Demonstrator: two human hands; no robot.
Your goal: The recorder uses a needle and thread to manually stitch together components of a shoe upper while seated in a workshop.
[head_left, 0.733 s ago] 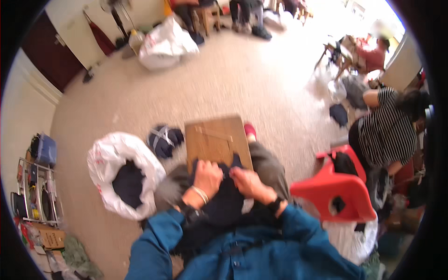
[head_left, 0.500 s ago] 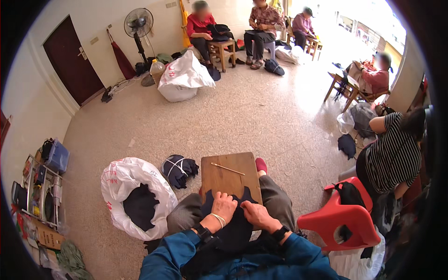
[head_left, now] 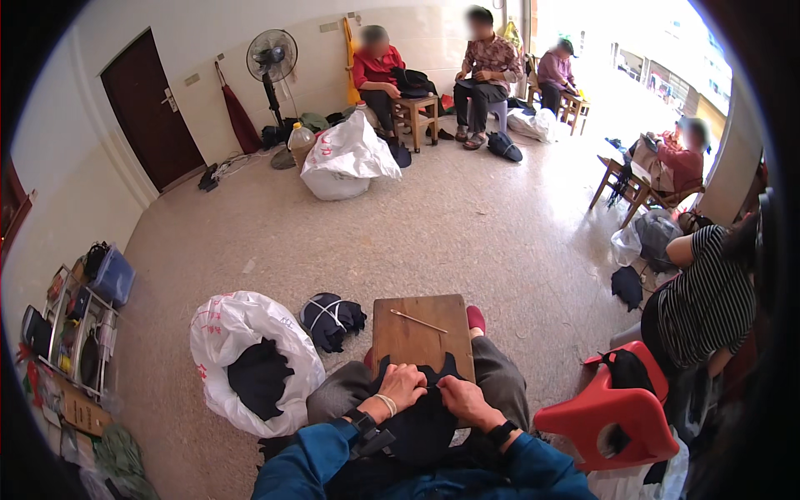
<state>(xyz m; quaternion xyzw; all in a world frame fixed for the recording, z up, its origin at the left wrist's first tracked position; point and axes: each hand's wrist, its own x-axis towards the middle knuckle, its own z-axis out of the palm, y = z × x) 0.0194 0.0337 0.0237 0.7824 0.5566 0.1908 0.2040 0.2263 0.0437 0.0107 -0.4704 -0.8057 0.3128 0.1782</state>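
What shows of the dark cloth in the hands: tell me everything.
The dark cloth looks soft, matte, navy to black, with projecting points at its far edge. That edge lies on the brown wooden top; the rest extends down the picture, its near end unclear. The left hand and right hand pinch it close together.

The cloth [head_left: 419, 433] is a deep navy, close to black; the bundle [head_left: 350, 323] matches it, crossed by white ties [head_left: 334, 312]. The bag [head_left: 213, 337] is white with red marks. The small table [head_left: 393, 343] is mid-brown with wood grain, the stick [head_left: 419, 321] a paler tan. The sleeves [head_left: 312, 462] are teal blue, the trousers [head_left: 506, 383] grey-brown, the shoe [head_left: 476, 318] pinkish red, the wristband [head_left: 387, 403] cream, the watch [head_left: 502, 432] black. The chair [head_left: 587, 425] is bright red, the shirt [head_left: 708, 287] has black and white stripes, the door [head_left: 150, 108] is dark reddish brown, the box [head_left: 115, 277] blue and the floor [head_left: 400, 242] speckled beige
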